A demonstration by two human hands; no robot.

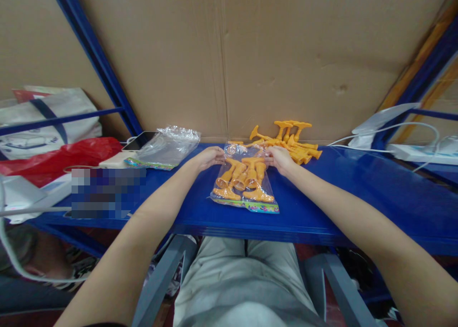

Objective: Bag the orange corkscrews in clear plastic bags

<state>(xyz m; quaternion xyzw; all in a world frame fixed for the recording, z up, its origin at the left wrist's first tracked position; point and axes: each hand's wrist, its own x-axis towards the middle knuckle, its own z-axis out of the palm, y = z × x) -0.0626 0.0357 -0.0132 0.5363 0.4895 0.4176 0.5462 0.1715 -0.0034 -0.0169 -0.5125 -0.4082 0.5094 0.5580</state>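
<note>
A clear plastic bag (219,197) with a colourful printed strip lies on the blue table, its strip toward me. Inside are several orange plastic pieces (240,174) with T-shaped handles and flared ends. My left hand (211,158) pinches the bag's far left edge. At the far right edge my right hand (279,159) has its fingers closed on the bag. Just behind the bag and my right hand lies a loose pile of the same orange pieces (301,150).
A stack of clear bags (168,148) lies at the left, next to a dark phone-like device (141,140). Farther left are a red plastic bag (86,155) and a white tote (77,112). White cables (379,129) run on the right. Cardboard (272,55) stands behind the table (343,189).
</note>
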